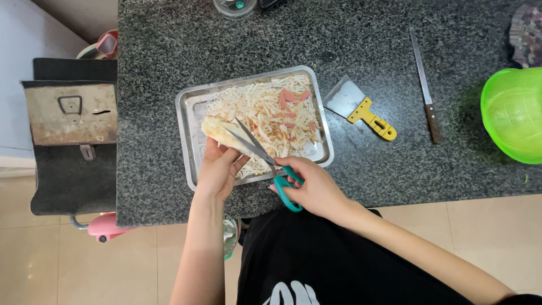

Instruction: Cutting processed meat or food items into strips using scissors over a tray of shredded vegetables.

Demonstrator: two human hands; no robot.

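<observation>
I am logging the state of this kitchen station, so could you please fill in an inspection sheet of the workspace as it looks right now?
Surface: dark speckled stone counter, crumbs around the tray.
Job's things: steel tray holding pale shredded strips and pink slices; rolled flatbread piece held over it; teal-handled scissors open at the roll.
Clutter: yellow-handled scraper, long knife, green colander, clear lidded container.
Grippers: left hand grips the roll; right hand works the scissors.
Cables: nothing seen.
Surroundings: worn metal box left of the counter, tiled floor.
</observation>
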